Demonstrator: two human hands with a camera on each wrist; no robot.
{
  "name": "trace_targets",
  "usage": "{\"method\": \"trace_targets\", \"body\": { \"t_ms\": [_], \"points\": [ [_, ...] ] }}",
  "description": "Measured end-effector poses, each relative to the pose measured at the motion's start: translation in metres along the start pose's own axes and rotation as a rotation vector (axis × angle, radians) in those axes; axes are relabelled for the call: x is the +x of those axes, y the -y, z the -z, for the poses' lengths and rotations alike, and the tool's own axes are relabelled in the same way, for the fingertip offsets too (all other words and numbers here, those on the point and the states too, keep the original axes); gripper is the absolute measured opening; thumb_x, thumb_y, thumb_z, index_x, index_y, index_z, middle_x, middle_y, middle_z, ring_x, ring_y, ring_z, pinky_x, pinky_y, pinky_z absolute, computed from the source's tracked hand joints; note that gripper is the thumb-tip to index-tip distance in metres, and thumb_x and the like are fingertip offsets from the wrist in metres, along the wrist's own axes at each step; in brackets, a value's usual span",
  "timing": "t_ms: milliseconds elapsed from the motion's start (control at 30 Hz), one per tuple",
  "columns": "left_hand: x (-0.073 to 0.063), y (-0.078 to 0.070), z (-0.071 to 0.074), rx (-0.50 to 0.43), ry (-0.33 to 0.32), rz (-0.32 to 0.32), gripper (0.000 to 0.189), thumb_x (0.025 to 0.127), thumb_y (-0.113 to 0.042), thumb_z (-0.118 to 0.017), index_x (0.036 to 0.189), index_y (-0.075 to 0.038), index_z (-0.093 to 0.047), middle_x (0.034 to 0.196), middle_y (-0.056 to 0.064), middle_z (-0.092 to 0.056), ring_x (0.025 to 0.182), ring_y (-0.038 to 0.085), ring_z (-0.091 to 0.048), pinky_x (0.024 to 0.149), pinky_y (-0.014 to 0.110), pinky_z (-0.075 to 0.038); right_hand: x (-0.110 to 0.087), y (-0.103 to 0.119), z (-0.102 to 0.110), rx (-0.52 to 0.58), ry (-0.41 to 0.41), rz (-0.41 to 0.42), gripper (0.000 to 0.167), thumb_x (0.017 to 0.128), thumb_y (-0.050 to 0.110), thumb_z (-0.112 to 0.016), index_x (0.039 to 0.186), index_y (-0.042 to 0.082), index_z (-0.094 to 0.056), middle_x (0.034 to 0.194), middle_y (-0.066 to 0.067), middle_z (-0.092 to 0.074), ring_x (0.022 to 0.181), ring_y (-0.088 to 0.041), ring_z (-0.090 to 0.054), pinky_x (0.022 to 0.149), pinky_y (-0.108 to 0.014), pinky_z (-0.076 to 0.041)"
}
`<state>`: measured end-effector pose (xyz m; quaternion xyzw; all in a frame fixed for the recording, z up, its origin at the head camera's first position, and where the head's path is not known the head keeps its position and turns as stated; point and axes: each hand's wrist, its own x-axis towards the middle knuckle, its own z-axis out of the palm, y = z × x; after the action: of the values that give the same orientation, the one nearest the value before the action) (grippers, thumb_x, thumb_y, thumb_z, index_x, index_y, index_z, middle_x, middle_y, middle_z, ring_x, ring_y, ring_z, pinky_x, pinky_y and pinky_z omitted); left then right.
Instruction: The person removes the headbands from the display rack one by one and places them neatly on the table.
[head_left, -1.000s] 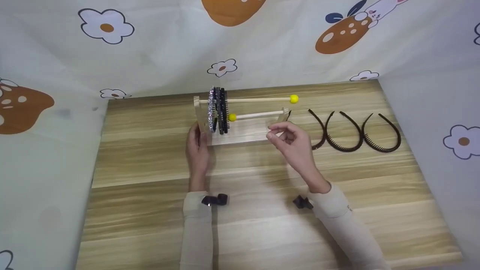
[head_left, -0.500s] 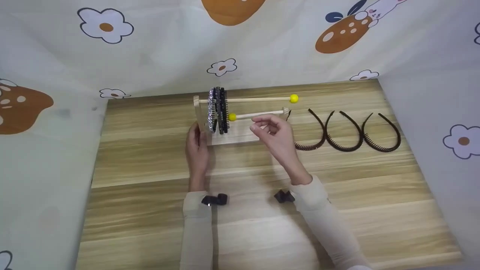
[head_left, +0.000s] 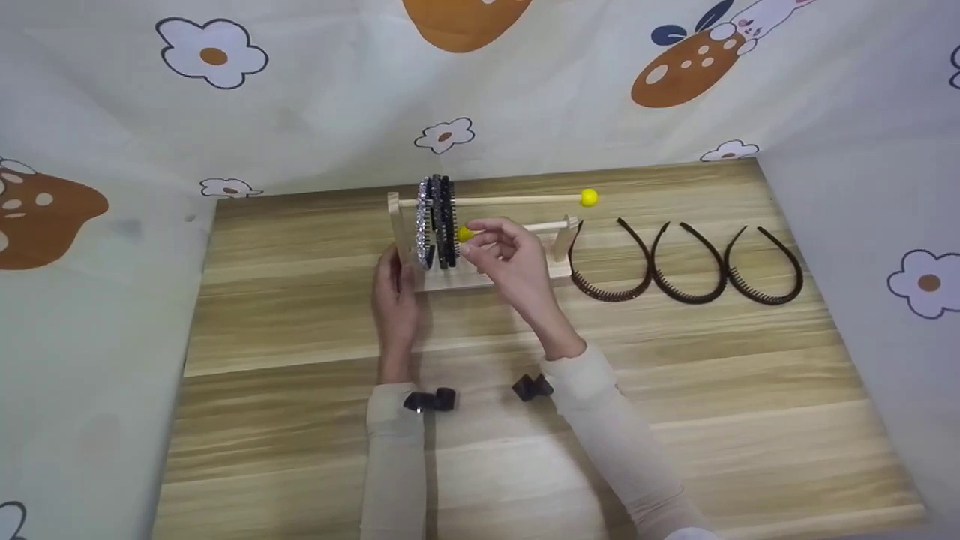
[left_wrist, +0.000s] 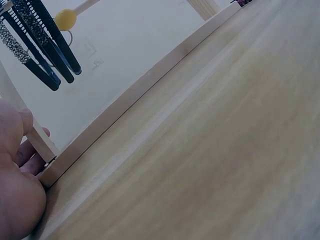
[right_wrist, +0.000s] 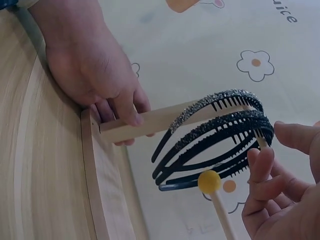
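My left hand (head_left: 396, 304) grips the left upright (right_wrist: 160, 120) of a wooden stand (head_left: 451, 283), its fingers around the post near the base. Several headbands (head_left: 438, 222), silver-glittered and black with comb teeth, hang on the stand's upper rod (head_left: 517, 200) near that upright. My right hand (head_left: 511, 262) is just right of these headbands, in front of the lower rod. In the right wrist view its thumb and fingers are bent but apart, close to the headbands' edge, with nothing seen between them. Whether a fingertip touches them I cannot tell.
Three dark headbands (head_left: 616, 295) lie in a row on the wooden table (head_left: 300, 420), right of the stand. Yellow balls cap the upper rod (head_left: 589, 197) and the lower rod (right_wrist: 209, 182). A patterned cloth (head_left: 330, 90) rises behind and at both sides.
My right hand has moved left along the front of the stand, from its right upright to the hanging headbands. The left hand and the stand have stayed in place.
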<state>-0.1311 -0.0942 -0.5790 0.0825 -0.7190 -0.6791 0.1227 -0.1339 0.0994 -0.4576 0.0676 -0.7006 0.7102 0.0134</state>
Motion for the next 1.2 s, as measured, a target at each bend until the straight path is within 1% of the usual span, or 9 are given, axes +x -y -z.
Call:
{"method": "trace_targets", "body": {
  "t_ms": [167, 333, 433, 567, 667, 833, 967, 1200],
  "points": [
    [0.002, -0.001, -0.002, -0.001, -0.008, -0.006, 0.046, 0.118, -0.015, -0.052, 0.162, -0.002, -0.049, 0.164, 0.022, -0.054, 0.153, 0.035, -0.052, 0.131, 0.041, -0.041, 0.005, 0.001, -0.007, 0.006, -0.003, -0.021, 0.036, 0.093, 0.003, -0.085, 0.127, -0.005, -0.075, 0.098, -0.008, -0.078, 0.075, -0.013, -0.068, 0.066, -0.022, -0.059],
    [0.002, 0.001, -0.002, -0.012, -0.015, -0.032, 0.044, 0.118, -0.013, -0.052, 0.160, 0.000, -0.051, 0.160, 0.022, -0.057, 0.151, 0.034, -0.054, 0.130, 0.040, -0.043, 0.008, 0.003, -0.014, -0.002, -0.001, -0.051, 0.037, 0.091, 0.004, -0.088, 0.125, -0.005, -0.076, 0.097, -0.007, -0.076, 0.074, -0.011, -0.066, 0.065, -0.020, -0.056],
    [0.001, 0.002, -0.001, -0.007, -0.012, -0.036, 0.045, 0.118, -0.015, -0.052, 0.161, -0.002, -0.051, 0.160, 0.021, -0.058, 0.151, 0.034, -0.054, 0.130, 0.041, -0.042, 0.010, 0.002, -0.016, -0.009, -0.001, -0.055, 0.036, 0.089, 0.003, -0.089, 0.123, -0.006, -0.076, 0.097, -0.007, -0.077, 0.074, -0.010, -0.066, 0.065, -0.020, -0.055],
    [0.001, 0.001, 0.000, 0.000, -0.008, -0.028, 0.046, 0.118, -0.018, -0.052, 0.162, -0.004, -0.050, 0.163, 0.021, -0.056, 0.152, 0.035, -0.053, 0.131, 0.044, -0.041, 0.012, 0.001, -0.017, -0.021, 0.000, -0.042, 0.034, 0.089, 0.003, -0.089, 0.120, -0.005, -0.077, 0.098, -0.009, -0.079, 0.074, -0.010, -0.066, 0.065, -0.020, -0.054],
    [0.001, -0.001, 0.000, -0.005, -0.005, -0.021, 0.047, 0.119, -0.016, -0.052, 0.163, -0.003, -0.049, 0.164, 0.022, -0.055, 0.153, 0.036, -0.052, 0.132, 0.043, -0.040, 0.013, 0.002, -0.017, -0.021, 0.002, -0.040, 0.032, 0.088, 0.003, -0.090, 0.117, -0.005, -0.078, 0.099, -0.009, -0.079, 0.075, -0.011, -0.067, 0.066, -0.021, -0.056],
    [0.000, -0.001, 0.000, 0.002, -0.006, -0.013, 0.046, 0.118, -0.013, -0.050, 0.163, -0.004, -0.049, 0.162, 0.020, -0.057, 0.150, 0.034, -0.055, 0.130, 0.042, -0.043, 0.013, 0.002, -0.017, -0.026, 0.007, -0.046, 0.030, 0.088, 0.003, -0.090, 0.116, -0.003, -0.078, 0.100, -0.009, -0.079, 0.078, -0.012, -0.067, 0.069, -0.022, -0.057],
    [0.000, -0.002, 0.000, 0.012, -0.008, -0.008, 0.045, 0.118, -0.013, -0.051, 0.163, -0.005, -0.049, 0.161, 0.019, -0.058, 0.149, 0.033, -0.056, 0.129, 0.043, -0.045, 0.013, 0.002, -0.017, -0.036, 0.010, -0.046, 0.028, 0.089, 0.003, -0.090, 0.114, -0.003, -0.078, 0.100, -0.008, -0.078, 0.079, -0.012, -0.067, 0.070, -0.022, -0.058],
    [0.001, -0.001, 0.000, -0.020, -0.003, -0.006, 0.046, 0.118, -0.015, -0.052, 0.163, -0.004, -0.050, 0.160, 0.020, -0.059, 0.148, 0.034, -0.056, 0.129, 0.044, -0.044, 0.012, 0.003, -0.014, -0.037, 0.016, -0.036, 0.027, 0.090, 0.004, -0.088, 0.114, -0.003, -0.078, 0.101, -0.007, -0.078, 0.079, -0.012, -0.068, 0.069, -0.022, -0.058]
  ]
}}
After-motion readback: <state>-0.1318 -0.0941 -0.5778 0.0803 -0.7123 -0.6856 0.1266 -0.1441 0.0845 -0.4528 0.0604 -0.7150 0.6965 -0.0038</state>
